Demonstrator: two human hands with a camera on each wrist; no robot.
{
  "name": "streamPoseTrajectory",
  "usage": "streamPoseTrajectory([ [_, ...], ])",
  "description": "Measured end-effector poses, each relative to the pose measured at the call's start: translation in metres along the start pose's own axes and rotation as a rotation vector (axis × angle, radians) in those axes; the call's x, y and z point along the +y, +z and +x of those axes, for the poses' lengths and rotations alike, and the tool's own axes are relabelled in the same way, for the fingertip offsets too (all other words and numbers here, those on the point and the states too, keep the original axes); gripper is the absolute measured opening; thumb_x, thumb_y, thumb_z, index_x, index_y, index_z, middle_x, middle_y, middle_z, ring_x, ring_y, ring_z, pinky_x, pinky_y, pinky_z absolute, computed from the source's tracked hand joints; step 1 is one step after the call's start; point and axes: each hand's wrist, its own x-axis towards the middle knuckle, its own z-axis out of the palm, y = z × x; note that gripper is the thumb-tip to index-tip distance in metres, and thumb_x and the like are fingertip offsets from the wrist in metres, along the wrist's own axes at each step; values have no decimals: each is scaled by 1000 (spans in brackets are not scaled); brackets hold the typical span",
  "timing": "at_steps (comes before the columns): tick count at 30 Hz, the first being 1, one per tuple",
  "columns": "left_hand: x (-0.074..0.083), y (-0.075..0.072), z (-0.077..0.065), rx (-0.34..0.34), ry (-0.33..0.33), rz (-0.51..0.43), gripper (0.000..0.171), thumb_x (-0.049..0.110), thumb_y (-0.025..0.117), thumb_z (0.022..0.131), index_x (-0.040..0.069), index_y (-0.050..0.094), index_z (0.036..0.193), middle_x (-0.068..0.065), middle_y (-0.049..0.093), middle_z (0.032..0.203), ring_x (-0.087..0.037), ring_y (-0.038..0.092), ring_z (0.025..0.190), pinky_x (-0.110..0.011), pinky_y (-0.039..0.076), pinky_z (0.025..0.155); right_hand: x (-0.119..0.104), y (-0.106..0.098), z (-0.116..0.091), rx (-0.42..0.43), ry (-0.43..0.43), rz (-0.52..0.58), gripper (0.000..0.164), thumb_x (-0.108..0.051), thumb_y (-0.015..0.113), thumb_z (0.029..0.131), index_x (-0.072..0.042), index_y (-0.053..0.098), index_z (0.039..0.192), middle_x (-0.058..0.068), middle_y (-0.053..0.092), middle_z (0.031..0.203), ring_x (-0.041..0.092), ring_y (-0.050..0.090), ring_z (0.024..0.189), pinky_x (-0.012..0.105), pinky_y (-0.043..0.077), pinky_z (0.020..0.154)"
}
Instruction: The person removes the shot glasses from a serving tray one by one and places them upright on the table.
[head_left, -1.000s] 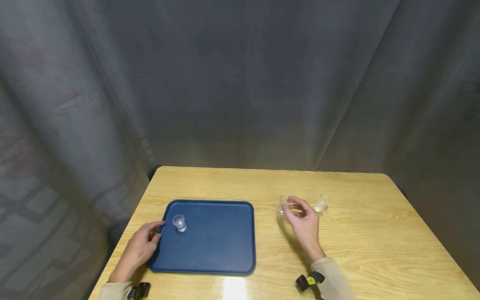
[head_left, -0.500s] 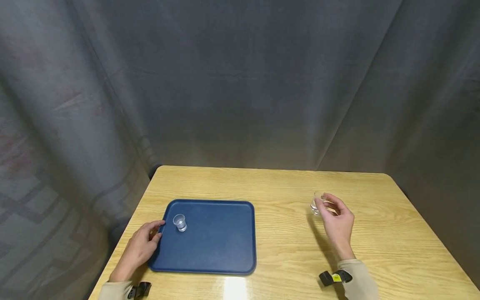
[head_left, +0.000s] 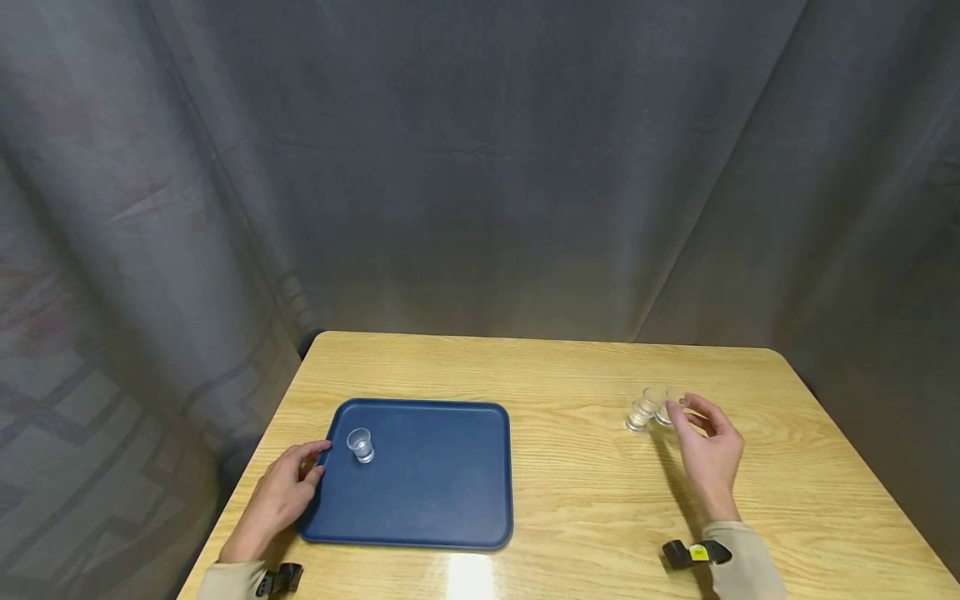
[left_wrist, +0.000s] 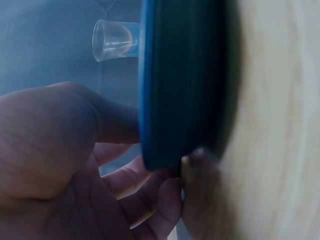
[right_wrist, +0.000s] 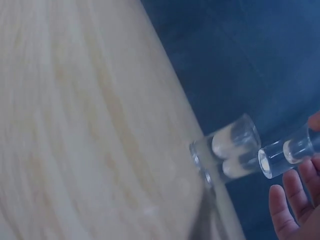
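My left hand point(head_left: 279, 497) grips the left rim of a blue tray point(head_left: 442, 521); in the left wrist view its thumb point(left_wrist: 117, 120) reaches over the edge. On the tray, near that hand, stands a small clear shot glass point(head_left: 362, 447). Far to the right, my right hand point(head_left: 708, 446) holds another shot glass point(right_wrist: 280, 154) between thumb and fingers, tilted in the right wrist view and right beside the standing glasses. Two clear shot glasses point(right_wrist: 227, 145) stand there on the table, one overlapping the other. My fingers partly hide the held glass.
The light wooden table point(head_left: 570, 517) has its far edge behind the glasses. A grey curtain point(head_left: 480, 167) hangs beyond it and along both sides. A dark wrist strap point(head_left: 697, 553) shows on the right sleeve.
My right hand has moved to the right, carrying its shot glass past the standing glasses to their right side. The left hand and the tray have stayed in place.
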Motion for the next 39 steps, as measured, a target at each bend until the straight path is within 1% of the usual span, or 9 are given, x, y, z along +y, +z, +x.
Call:
streamPoseTrajectory([
  [3,0,0,0,-3,2,1,40,7,61,103,3,64,143,-26,65,132,-31,63,103,-51,50,88,5,-2,1,-5,42,-22,41,-22,82,94,2,73,126,-31,65,99,-11,63,85,7,50,65],
  [8,1,-1,0,-7,0,2,40,7,61,103,3,64,143,-26,65,132,-31,63,102,-50,50,88,12,-4,3,-27,74,-35,43,-22,83,93,4,72,125,-30,65,96,-13,64,82,7,50,65],
  [15,1,-2,1,5,12,12,40,7,62,103,3,65,142,-26,66,130,-30,63,100,-49,49,86,19,-8,2,-113,114,-115,44,-24,84,92,1,73,126,-35,64,90,-19,63,77,7,50,67],
  [18,1,-1,0,7,20,11,40,7,62,102,3,65,142,-25,66,130,-30,63,99,-48,49,85,22,-9,2,-146,106,-154,43,-25,83,93,0,73,127,-38,62,90,-21,61,78,6,49,68],
  [21,1,0,-1,5,17,6,40,7,62,102,2,65,142,-26,66,131,-31,64,100,-49,50,87,24,-9,2,-161,91,-181,43,-24,82,94,-1,73,128,-39,59,91,-23,60,78,6,49,67],
  [26,1,0,0,2,-1,2,40,7,62,103,3,64,143,-27,65,132,-32,64,102,-54,51,90,26,-9,2,-179,97,-179,44,-23,81,94,0,71,130,-39,59,91,-24,60,78,6,49,68],
  [33,0,0,0,7,7,3,40,6,62,103,2,64,142,-28,65,132,-34,64,104,-57,51,93,26,-9,3,-196,116,-192,46,-25,81,95,-2,70,133,-39,58,92,-23,59,79,6,49,69],
  [39,1,0,-1,5,5,-2,40,6,61,103,2,64,143,-29,64,135,-39,64,111,-60,50,96,24,-11,3,-194,119,-174,47,-25,80,95,-2,69,134,-38,59,94,-22,60,81,5,48,72],
])
